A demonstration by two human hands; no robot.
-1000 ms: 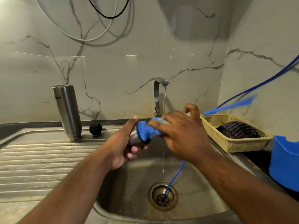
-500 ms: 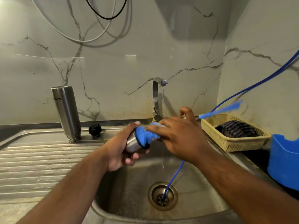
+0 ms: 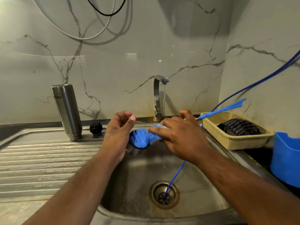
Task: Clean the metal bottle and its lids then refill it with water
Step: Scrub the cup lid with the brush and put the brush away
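While the sink [image 3: 126, 184] catches a thin stream from the tap [image 3: 158, 95], the metal bottle [image 3: 67, 111] stands upside down on the far-left drainboard [image 3: 40, 159], where a swinging elbow could topple it. Above the sink the right hand [image 3: 180, 138] grips a blue scrubber [image 3: 141, 138] pushed into the metal cap [image 3: 135, 151]. The left hand [image 3: 119, 132] holds that cap low in its palm only, so wet steel may slip toward the drain [image 3: 164, 194]. Half a second earlier the left thumb and forefinger wrapped the cap; now they are lifted clear. The black inner lid [image 3: 96, 129] sits beside the bottle.
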